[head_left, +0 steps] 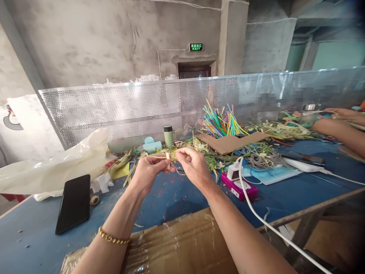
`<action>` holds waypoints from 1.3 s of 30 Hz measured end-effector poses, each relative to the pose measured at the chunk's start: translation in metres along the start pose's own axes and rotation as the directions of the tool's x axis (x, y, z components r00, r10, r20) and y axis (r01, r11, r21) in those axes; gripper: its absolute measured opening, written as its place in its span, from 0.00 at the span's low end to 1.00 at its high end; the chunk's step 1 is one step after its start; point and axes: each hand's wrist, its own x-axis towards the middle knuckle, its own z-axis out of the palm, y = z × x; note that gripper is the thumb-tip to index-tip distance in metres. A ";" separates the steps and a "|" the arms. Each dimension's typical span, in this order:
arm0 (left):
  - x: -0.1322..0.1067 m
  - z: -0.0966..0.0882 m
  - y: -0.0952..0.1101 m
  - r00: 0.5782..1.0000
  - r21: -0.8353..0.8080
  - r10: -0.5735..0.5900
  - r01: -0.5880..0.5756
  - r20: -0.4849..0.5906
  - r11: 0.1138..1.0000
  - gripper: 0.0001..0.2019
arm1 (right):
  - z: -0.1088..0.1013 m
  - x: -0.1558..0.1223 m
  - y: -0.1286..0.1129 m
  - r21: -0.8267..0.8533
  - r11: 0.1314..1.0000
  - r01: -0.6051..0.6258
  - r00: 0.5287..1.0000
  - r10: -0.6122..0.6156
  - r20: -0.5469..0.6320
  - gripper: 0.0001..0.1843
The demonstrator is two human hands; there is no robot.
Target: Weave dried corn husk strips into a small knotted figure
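Note:
My left hand and my right hand are raised close together over the blue table. Both pinch the same pale yellow leaf strips, which stretch between the fingertips. My left wrist wears a gold bracelet. More pale strips and green plant scraps lie just beyond my hands. A bundle of colourful straws stands behind them, against the perforated metal screen.
A black phone lies at left beside a plastic bag. A magenta power strip with a white cable sits right of my hands. A green flask, cardboard pieces and another person's arm are farther off.

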 end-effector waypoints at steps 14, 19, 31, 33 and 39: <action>-0.001 0.007 -0.006 0.972 0.165 0.200 -0.178 -0.127 0.970 0.14 | 0.013 -0.005 -0.009 0.582 0.698 -0.419 0.907 0.296 0.298 0.14; -0.006 0.011 0.001 0.972 0.209 0.225 -0.206 -0.068 0.956 0.12 | 0.009 -0.005 -0.014 0.647 0.619 -0.446 0.894 0.347 0.284 0.15; -0.007 0.010 0.003 0.986 0.115 0.154 -0.146 -0.065 0.983 0.10 | 0.007 -0.004 -0.015 0.595 0.714 -0.368 0.930 0.282 0.237 0.12; -0.006 0.009 0.004 0.986 0.112 0.157 -0.150 -0.062 0.982 0.10 | 0.007 -0.004 -0.015 0.575 0.741 -0.346 0.938 0.267 0.220 0.10; -0.007 0.009 0.007 0.986 0.138 0.154 -0.145 -0.060 0.980 0.09 | 0.007 -0.005 -0.013 0.529 0.795 -0.298 0.954 0.221 0.204 0.14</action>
